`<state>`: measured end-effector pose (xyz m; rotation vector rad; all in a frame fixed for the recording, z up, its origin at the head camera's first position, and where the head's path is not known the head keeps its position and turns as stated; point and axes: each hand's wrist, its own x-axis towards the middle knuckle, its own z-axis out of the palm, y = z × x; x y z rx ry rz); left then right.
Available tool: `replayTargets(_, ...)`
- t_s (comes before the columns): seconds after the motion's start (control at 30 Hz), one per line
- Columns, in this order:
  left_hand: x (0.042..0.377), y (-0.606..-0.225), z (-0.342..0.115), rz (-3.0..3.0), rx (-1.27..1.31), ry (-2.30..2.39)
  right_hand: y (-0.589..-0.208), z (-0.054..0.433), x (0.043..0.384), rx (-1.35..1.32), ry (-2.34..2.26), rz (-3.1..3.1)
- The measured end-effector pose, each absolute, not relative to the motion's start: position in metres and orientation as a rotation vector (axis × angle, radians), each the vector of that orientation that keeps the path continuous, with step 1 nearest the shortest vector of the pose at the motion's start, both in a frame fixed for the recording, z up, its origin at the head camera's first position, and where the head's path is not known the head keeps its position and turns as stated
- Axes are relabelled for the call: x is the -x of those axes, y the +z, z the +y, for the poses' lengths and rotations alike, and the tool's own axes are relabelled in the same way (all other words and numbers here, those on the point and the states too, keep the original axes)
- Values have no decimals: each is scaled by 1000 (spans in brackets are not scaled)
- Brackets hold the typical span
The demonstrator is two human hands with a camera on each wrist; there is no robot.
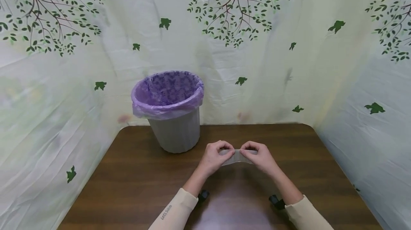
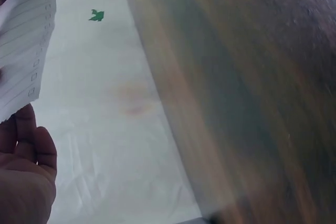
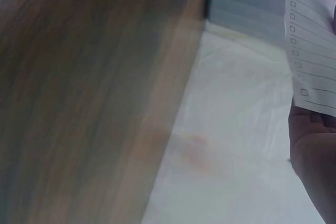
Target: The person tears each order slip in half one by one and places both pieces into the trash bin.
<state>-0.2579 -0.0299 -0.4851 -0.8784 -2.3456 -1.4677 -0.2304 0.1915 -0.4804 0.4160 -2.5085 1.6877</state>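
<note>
Both hands hold one small strip of lined paper point(image 1: 238, 157) above the wooden table. Along one edge of the paper point(image 2: 32, 51) runs a row of small checkbox squares, plain in both wrist views. My left hand point(image 1: 214, 157) pinches the strip's left part between thumb and fingers. My right hand point(image 1: 260, 157) pinches it from the right, and the two thumbs sit a short way apart near the upper edge. Between the hands the paper bows slightly, its lower edge arching. In the right wrist view the lined paper point(image 3: 312, 51) looks whole where it shows.
A grey waste bin point(image 1: 176, 130) with a purple bag liner point(image 1: 167, 110) folded over its rim stands at the table's back left. The brown table point(image 1: 144, 187) ends at a pale curtain point(image 1: 218, 91) printed with branches and leaves.
</note>
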Motion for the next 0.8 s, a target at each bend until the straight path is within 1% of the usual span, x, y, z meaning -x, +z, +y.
replayTargets(0.27,251,-480,-37,-2262,993,-1532,-473,188,223,-493,1699,-2479)
replayTargets(0.57,241,-476,-43,-2228,1059,-1514,-472,181,216,-445,1794,-2477)
replayTargets(0.8,241,-475,-47,-2177,1077,-1444,-467,177,221,-449,1904,-2499)
